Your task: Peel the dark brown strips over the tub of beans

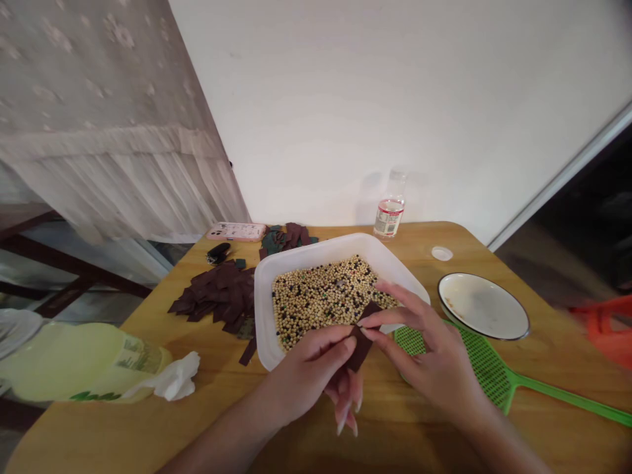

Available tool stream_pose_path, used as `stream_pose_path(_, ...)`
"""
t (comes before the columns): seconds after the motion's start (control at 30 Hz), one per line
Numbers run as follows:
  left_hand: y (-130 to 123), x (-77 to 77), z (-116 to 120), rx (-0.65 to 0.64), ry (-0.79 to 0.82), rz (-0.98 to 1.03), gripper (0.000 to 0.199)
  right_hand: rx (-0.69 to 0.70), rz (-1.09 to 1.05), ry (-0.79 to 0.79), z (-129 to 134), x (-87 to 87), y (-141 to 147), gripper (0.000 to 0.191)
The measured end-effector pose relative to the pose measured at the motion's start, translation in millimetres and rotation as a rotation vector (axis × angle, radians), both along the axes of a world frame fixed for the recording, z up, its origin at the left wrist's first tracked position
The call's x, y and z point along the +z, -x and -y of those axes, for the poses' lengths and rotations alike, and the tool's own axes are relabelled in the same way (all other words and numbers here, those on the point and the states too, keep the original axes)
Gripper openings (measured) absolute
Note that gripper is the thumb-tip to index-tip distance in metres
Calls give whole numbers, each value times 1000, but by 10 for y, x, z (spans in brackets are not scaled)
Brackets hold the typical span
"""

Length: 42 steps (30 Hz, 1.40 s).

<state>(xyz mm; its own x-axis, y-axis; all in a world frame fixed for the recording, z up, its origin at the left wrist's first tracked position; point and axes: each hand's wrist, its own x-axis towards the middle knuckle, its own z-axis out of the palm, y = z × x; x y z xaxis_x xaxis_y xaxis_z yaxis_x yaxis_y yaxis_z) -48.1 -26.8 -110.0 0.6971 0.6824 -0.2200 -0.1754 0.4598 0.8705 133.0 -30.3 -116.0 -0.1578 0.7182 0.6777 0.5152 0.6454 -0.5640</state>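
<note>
Both hands meet over the near edge of a white plastic tub (264, 329) that holds many small beige and dark beads (316, 296). Between them is a dark brown strip (363, 345). My left hand (313, 372) is closed on the strip's left side with thumb and forefinger, its other fingers hanging below. With thumb and fingertips, my right hand (434, 349) pinches the strip's upper part. Whether a small bead is under the fingertips cannot be made out. A pile of similar brown pieces (220, 293) lies left of the tub.
Behind the tub are green and brown pieces (284, 240), a phone (237, 230), keys (218, 253) and a clear bottle (389, 214). A white plate (484, 306), a lid (442, 253) and a green swatter (486, 368) lie right. A yellow bottle (83, 359) and tissue (178, 378) are left.
</note>
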Motion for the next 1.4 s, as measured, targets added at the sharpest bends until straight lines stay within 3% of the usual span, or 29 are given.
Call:
stream_pose_path(0.3,-6,12,21,-13,0,-25,29,-15,-1,-144,21,-11,2,55)
stream_pose_path(0.47,2,27,30,-13,19,-19,28,-61,-41,-148,57,-33,-9,20)
stream_pose_path(0.67,-1,16,17,-16,16,-39,28,-14,-115,-6,52,-103,-18,52)
stream_pose_path(0.83,-4,24,14,-22,18,-44,29,77,-126,-16,54,-104,-7,72)
stream_pose_path(1.03,-2,25,17,-10,9,-54,29,40,-69,-91,34,-73,-11,73)
stream_pose_path(1.4,6,37,4,-17,12,-50,29,-69,-105,-51,61,-118,6,80)
